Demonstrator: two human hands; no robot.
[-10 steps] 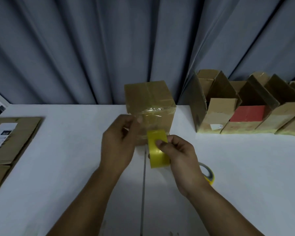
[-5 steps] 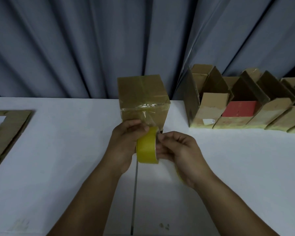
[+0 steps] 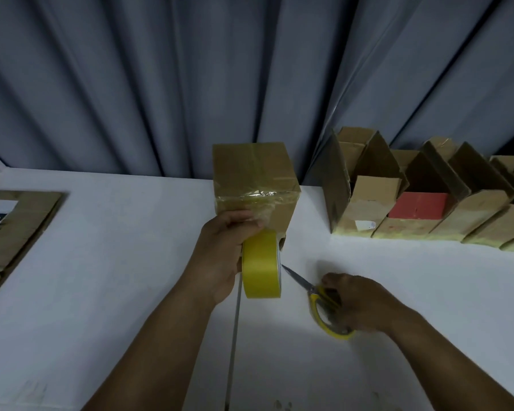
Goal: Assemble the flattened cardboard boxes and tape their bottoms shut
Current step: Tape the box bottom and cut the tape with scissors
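Box (image 3: pixel 254 179): stands upright on the table (image 3: pixel 101 277), mid-frame at the far edge, just in front of the curtain (image 3: pixel 190 84). Its closed top face shows a strip of clear tape down the middle, and crinkled tape wraps the upper edge of the near side.
Tape roll (image 3: pixel 261 265): yellow, held on edge just in front of the box's near face, above the table. Whether a strand joins it to the box is hard to tell.
Left hand (image 3: pixel 223 256): grasps the tape roll, fingers curled over its top, fingertips against the lower part of the box's near face.
Scissors (image 3: pixel 315 304): yellow handles, blades together, tip pointing at the tape roll and just short of it. They seem to lie on the table.
Right hand (image 3: pixel 359 301): right of the tape roll and apart from it, low over the table, fingers clenched round the scissor handles.
Open boxes (image 3: pixel 368 209): a row at the table's far right, flaps up, touching side by side; one has a red face.
Flat cardboard (image 3: pixel 21 229): lies at the table's left edge, with a white label.
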